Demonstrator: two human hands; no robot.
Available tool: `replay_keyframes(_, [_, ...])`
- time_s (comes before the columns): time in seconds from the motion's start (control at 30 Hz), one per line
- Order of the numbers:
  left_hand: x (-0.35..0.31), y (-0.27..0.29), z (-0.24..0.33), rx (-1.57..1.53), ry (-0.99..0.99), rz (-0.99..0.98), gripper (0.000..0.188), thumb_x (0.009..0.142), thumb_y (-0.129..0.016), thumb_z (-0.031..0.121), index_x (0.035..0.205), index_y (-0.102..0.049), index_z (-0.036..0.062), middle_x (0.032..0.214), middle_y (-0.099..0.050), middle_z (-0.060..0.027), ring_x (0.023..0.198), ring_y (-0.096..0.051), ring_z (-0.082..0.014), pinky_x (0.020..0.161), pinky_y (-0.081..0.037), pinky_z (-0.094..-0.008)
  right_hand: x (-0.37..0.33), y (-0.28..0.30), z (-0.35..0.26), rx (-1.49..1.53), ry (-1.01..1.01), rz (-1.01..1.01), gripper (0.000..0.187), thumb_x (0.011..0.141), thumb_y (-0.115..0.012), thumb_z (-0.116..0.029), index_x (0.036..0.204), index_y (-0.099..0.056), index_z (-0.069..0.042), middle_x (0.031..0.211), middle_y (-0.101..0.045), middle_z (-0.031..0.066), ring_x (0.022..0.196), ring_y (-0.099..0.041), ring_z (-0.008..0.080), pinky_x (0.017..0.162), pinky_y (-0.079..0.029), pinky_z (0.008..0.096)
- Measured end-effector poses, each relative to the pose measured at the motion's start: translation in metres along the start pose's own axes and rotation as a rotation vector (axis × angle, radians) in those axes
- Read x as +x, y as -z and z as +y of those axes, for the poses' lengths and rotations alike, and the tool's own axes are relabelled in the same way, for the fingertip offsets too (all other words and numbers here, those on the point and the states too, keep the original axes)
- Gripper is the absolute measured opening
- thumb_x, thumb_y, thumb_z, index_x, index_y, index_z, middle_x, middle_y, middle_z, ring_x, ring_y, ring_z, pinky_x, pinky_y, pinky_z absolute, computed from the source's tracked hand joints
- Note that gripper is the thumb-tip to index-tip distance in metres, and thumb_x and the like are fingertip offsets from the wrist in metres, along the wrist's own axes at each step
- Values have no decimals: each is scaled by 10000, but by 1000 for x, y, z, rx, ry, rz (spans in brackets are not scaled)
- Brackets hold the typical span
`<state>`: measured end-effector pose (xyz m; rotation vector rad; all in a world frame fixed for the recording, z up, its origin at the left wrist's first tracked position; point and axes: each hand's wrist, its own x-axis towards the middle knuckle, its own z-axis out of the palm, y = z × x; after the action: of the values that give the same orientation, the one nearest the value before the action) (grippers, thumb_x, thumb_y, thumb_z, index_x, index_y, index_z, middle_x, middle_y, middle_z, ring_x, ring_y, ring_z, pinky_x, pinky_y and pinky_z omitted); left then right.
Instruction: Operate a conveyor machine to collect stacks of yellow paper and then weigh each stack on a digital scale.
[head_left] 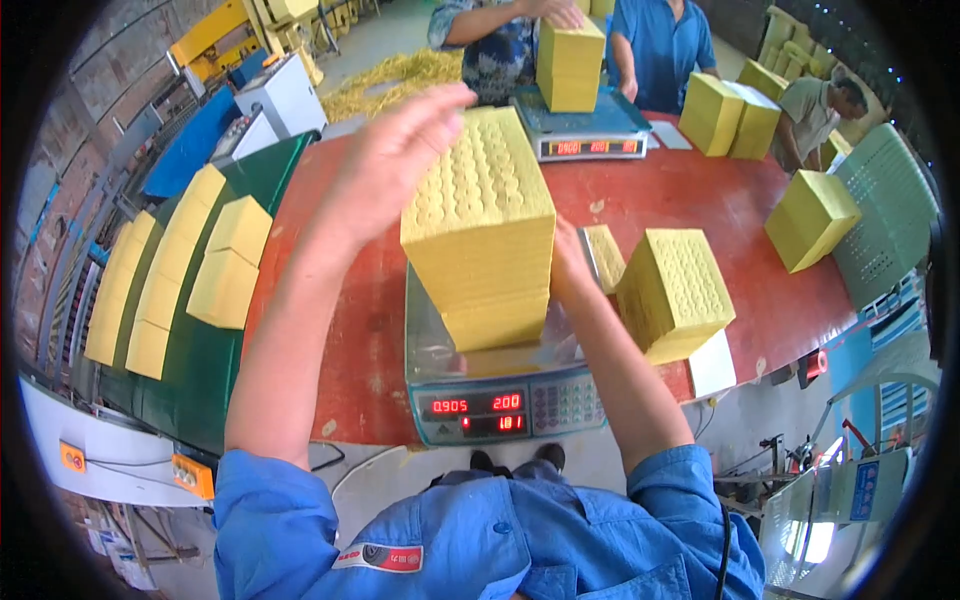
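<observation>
A tall stack of yellow paper [480, 260], its top sheet embossed with rows of round coin-like marks, stands upright on the metal pan of a digital scale [500, 410] with a lit red display. My left hand [405, 145] is at the stack's upper left edge, fingers stretched out and together; whether it touches the paper I cannot tell. Against the stack's right side is my right hand [570, 260], its fingers mostly hidden behind the paper. Just right of it, a second yellow paper stack [675, 295] and a thin yellow pad [604, 257] rest on the red table [340, 370].
On the left, several yellow paper blocks [230, 265] lie in rows on a green conveyor belt [205, 355]. Across the table, two people work at another scale [585, 125] bearing a yellow stack [570, 65]. More stacks [812, 220] stand right, beside a green plastic chair [885, 220].
</observation>
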<state>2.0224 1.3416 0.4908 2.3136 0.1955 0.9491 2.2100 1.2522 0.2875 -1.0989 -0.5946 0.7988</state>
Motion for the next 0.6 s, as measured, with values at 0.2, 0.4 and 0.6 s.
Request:
replay_keyframes(0.2, [-12,-34,-30,443,-145,-191,515,982,-541,362,1353,-557,6,1449,-499,-192,1394,-408,-340,1171,-275,-431,-8,-1,5,-34,41,-56,382,1024,-500,-296,1199,-612,25,1076,-678,106,971,-617,205,875,-478,307])
replay_keyframes(0.4, [-33,-31,8,409,-162,-331,546,961,-541,359,1386,-525,16,1479,-467,-188,1413,-378,-358,1178,-255,-467,-37,19,40,-347,243,84,368,1027,-468,-269,1169,-626,31,1078,-675,171,1027,-635,232,910,-476,328])
replay_keyframes(0.6, [-54,-16,48,294,-198,-466,550,931,-569,325,1379,-528,8,1476,-473,-186,1401,-397,-364,1174,-256,-492,-125,5,-6,-364,141,98,380,1033,-500,-253,1267,-577,37,1115,-654,94,1040,-585,141,911,-465,279])
